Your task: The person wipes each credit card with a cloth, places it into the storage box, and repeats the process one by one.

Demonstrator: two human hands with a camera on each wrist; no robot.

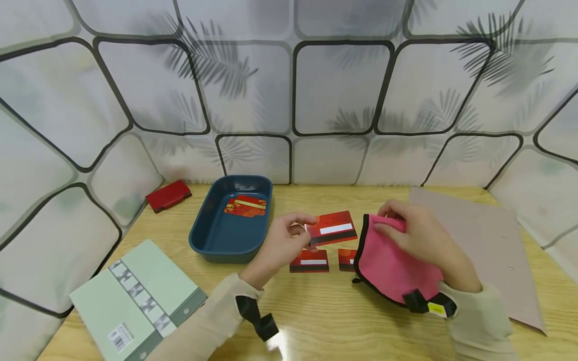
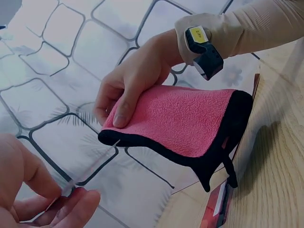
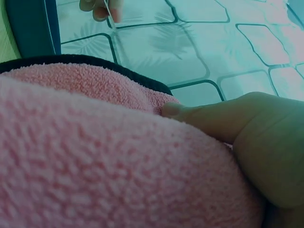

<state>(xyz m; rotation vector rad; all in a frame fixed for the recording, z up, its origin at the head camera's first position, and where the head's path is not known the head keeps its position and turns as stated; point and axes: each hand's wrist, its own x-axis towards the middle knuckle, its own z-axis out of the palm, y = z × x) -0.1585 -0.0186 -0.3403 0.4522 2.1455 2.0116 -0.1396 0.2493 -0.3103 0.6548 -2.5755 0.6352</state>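
My left hand (image 1: 285, 239) pinches a red card (image 1: 335, 228) by its left edge and holds it up over the table; in the left wrist view the card appears nearly edge-on. To its right, my right hand (image 1: 422, 233) grips a pink cloth (image 1: 397, 260) with black edging, thumb on the near side. The cloth hangs from the fingers, its black edge close to the card's right end. Below the held card lie two similar cards on the table, one red card (image 1: 309, 261) on the left and another red card (image 1: 346, 260) partly hidden by the cloth.
A blue tray (image 1: 228, 258) with several red-and-gold cards (image 1: 245, 205) stands left of centre. Behind it at the left lies a red wallet-like case (image 1: 168, 195). A pale green box (image 1: 135, 301) sits front left, and a grey-beige board (image 1: 487, 240) lies at the right.
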